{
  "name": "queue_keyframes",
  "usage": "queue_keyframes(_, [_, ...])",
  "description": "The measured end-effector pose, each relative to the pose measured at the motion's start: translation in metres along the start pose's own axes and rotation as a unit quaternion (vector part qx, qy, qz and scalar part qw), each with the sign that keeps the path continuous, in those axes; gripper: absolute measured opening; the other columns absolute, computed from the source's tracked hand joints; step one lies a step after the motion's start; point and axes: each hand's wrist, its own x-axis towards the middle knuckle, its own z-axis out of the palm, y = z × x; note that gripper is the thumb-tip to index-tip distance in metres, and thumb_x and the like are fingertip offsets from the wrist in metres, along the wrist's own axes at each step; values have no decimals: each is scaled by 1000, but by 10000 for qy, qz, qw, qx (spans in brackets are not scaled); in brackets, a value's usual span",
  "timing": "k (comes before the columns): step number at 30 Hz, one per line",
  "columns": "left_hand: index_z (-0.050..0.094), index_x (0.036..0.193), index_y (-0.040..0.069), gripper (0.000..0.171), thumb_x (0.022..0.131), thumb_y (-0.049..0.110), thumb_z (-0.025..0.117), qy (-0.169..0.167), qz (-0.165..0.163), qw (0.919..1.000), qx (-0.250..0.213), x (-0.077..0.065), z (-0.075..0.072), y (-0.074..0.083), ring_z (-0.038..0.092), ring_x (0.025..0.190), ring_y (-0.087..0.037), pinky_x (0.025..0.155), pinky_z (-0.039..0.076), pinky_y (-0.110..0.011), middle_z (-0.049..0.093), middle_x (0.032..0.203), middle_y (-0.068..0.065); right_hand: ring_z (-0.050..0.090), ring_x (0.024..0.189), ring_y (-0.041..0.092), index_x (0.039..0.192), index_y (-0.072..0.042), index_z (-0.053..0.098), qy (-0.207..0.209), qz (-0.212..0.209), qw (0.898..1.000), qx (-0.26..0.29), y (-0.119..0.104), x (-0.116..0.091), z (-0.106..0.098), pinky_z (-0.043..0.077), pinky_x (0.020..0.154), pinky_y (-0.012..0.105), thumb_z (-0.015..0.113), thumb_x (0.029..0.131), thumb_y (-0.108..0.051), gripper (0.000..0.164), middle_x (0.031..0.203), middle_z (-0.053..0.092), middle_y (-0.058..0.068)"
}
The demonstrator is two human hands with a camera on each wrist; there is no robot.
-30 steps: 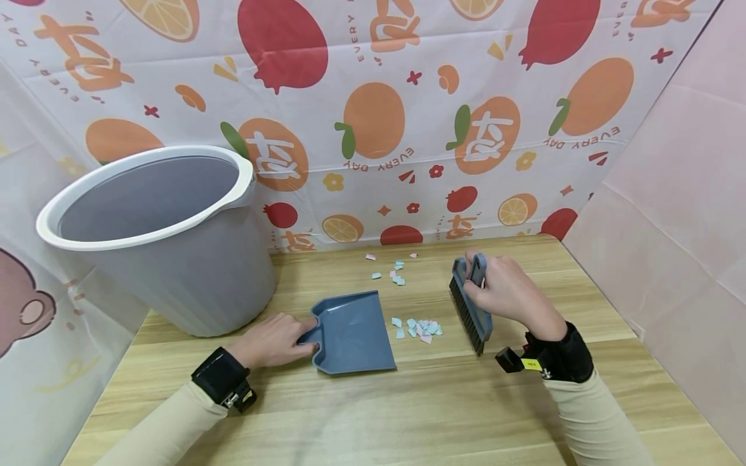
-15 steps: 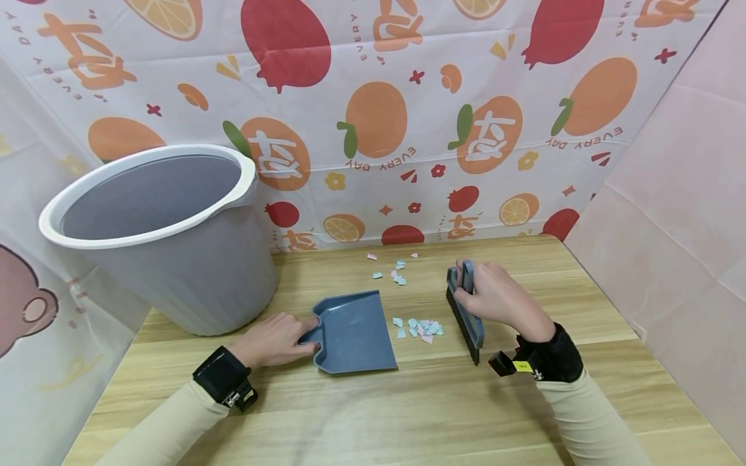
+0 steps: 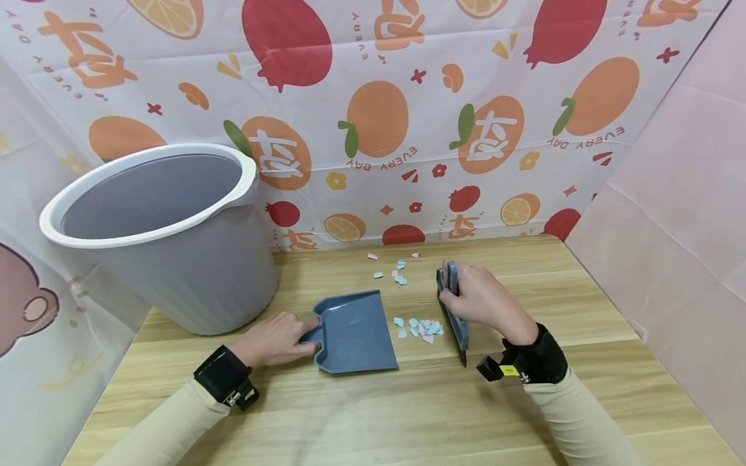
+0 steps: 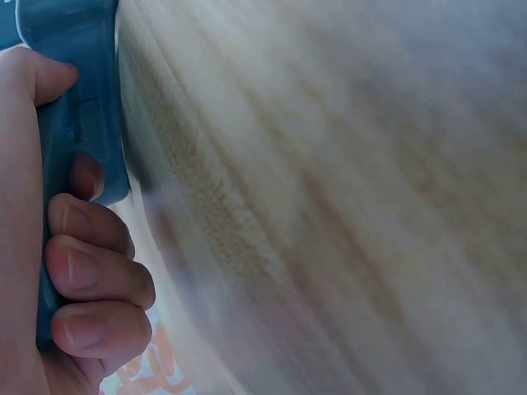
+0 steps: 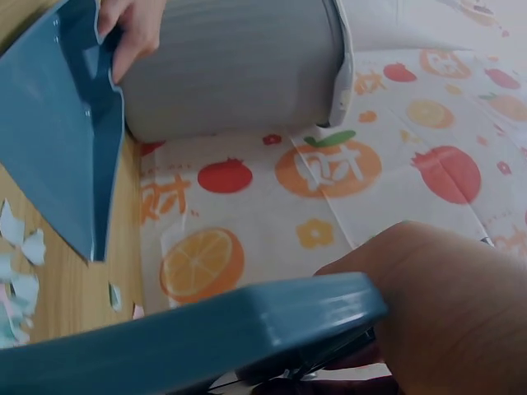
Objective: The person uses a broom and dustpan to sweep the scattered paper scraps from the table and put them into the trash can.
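Note:
My left hand (image 3: 277,339) grips the handle of a blue-grey dustpan (image 3: 357,333) that lies on the wooden table, its wide edge facing right. In the left wrist view, curled fingers (image 4: 95,276) wrap the dustpan's handle (image 4: 53,156). My right hand (image 3: 484,296) holds a blue-grey hand brush (image 3: 456,323) by its handle, bristles down, just right of a small pile of paper scraps (image 3: 428,329). These pale blue and pink scraps lie between dustpan and brush. Farther back, several more paper scraps (image 3: 399,279) are scattered. The right wrist view has the brush (image 5: 198,333) across its lower part.
A large grey bin (image 3: 210,272) with a white rim stands at the back left, behind my left hand. A fruit-patterned sheet (image 3: 373,188) hangs along the table's (image 3: 350,421) back edge. At the right is a pale pink wall (image 3: 676,213).
My right hand has moved the brush leftward, closer to the pile of paper scraps, and the brush now stands more edge-on. The left hand and dustpan have stayed in place.

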Motion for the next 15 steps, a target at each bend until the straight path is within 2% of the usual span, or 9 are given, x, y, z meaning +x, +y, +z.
queue_keyframes(7, [68, 103, 14, 24, 107, 37, 63, 31, 9, 10000, -25, 1, 1, 0, 28, 55, 0, 57, 21, -21, 25, 69, 14, 34, 56, 9, 89, -12, 46, -55, -204, 9998, 62, -11, 10, 12, 30, 61, 24, 64, 101, -2, 24, 67, 30, -7])
queue_keyframes(15, [73, 113, 10, 30, 107, 38, 63, -18, -71, 10000, -29, 0, 0, 1, 28, 54, -1, 56, 21, -22, 25, 68, 14, 32, 55, 9, 89, -12, 47, -133, -320, 9991, 251, -23, 19, 24, 29, 60, 24, 64, 102, -3, 23, 66, 30, -7])
